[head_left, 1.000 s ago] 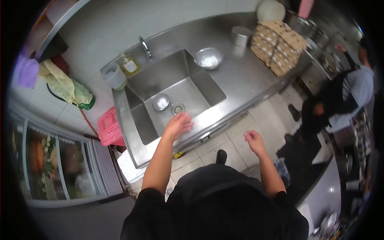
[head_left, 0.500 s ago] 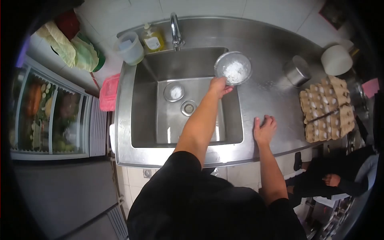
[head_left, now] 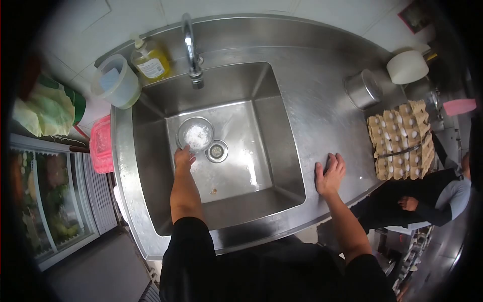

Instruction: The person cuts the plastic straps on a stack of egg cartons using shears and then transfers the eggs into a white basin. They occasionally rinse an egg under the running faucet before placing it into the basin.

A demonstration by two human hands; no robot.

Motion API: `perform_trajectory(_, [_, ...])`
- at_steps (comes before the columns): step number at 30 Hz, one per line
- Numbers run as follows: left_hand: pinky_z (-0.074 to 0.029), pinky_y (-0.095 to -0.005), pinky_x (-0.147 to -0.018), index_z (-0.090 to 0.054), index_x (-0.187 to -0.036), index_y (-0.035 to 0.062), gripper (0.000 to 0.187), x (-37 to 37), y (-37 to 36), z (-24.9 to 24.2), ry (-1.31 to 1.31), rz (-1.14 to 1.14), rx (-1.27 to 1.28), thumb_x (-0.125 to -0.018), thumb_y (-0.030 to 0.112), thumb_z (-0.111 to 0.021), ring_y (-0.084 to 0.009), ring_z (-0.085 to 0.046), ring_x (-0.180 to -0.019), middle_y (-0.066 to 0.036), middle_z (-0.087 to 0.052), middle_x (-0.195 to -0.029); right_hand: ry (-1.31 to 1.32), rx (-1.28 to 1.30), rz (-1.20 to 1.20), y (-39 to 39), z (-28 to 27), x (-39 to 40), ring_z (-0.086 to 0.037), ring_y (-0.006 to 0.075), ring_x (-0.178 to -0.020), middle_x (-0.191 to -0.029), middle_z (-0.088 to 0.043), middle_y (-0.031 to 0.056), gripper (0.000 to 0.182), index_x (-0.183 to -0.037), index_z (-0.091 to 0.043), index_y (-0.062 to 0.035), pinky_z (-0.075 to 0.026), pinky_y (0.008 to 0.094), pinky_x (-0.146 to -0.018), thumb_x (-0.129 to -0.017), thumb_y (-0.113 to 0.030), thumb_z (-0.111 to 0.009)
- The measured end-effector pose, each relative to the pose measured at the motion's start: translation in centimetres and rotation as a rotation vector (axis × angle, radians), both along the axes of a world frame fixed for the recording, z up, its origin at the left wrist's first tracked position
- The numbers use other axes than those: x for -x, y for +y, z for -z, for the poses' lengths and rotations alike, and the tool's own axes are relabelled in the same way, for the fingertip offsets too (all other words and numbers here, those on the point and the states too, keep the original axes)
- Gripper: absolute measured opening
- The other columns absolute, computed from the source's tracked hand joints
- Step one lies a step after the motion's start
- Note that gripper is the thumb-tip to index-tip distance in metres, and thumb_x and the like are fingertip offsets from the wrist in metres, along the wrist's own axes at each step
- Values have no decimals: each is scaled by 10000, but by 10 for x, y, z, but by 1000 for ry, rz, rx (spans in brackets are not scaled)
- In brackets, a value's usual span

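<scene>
In the sink (head_left: pixel 236 196), my left hand (head_left: pixel 183 157) grips the near rim of a small metal bowl (head_left: pixel 206 126), beside the round drain (head_left: pixel 216 151). White powdery stuff (head_left: pixel 195 137) lies in the bowl. The other small bowl is not separately visible; this one sits where it stood. My right hand (head_left: pixel 330 174) rests on the steel counter (head_left: pixel 322 110) to the right of the sink, fingers stretched out, with nothing in it.
A chrome tap (head_left: pixel 190 48) rises behind the sink. Left of it stand a yellow soap bottle (head_left: pixel 151 61) and a clear plastic tub (head_left: pixel 123 88). Egg trays (head_left: pixel 401 141), a metal pot (head_left: pixel 363 90) and a white container (head_left: pixel 407 67) occupy the right. Another person (head_left: pixel 427 199) is at far right.
My left hand has carried the bowl from the sink's right edge leftward and down to the other bowl's place. My right hand stays on the counter. The view has shifted toward the sink.
</scene>
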State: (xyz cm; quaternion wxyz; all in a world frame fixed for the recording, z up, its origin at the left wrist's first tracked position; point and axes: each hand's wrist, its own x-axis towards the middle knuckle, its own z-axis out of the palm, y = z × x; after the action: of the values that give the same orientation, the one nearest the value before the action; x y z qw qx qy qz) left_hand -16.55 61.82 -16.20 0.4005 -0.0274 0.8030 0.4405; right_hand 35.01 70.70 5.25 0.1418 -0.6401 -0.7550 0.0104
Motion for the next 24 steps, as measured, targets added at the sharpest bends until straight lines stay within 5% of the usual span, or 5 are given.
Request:
perform_trajectory(2, [-506,-457,-942,-428,-1355,-49,703,26,16,37,267,152,130,-859,365,-703,-396,-618,-1072,-269,-616,-1169,-1,12,-1,1,-2,2,-327,419,-1326,-1435,-366,234,582,-1360,-443,-62,-258,524,-1105,-909,-399,-590])
perform_trajectory(8, [-361,-458,-1094,-349,-1446,-38,815,-17,125,-178,929,364,-379,-847,383,-707,-392,-381,-1355,-279,-382,-1451,15,5,6,-1,2,0,-331,417,-1325,-1426,-373,231,602,-1352,-445,-60,-246,516,-1119,-886,-406,-606])
perform_trajectory(12, [-470,-487,-939,-485,-1283,-39,629,26,213,-231,1099,517,-255,-913,454,-609,-397,-580,-1095,-240,-590,-1185,-62,52,166,-1,-1,11,-298,424,-1369,-1481,-330,243,671,-1415,-405,-57,-215,521,-1135,-905,-462,-567])
perform_trajectory(18, [-553,-368,-593,-568,-1111,17,460,18,197,-228,-218,123,-563,-1004,457,-485,-225,-674,-748,-133,-653,-940,-68,188,480,-3,11,51,-144,414,-1471,-1571,-205,255,789,-1510,-284,-58,-120,533,-1181,-929,-546,-499])
perform_trajectory(24, [-552,-372,-593,-587,-1059,11,292,-97,86,-214,-401,475,-550,-981,289,-538,-244,-675,-775,-140,-652,-935,-192,174,-5,-1,-8,152,-171,413,-1461,-1571,-216,236,927,-1533,-233,-75,-157,534,-1169,-845,-573,-602])
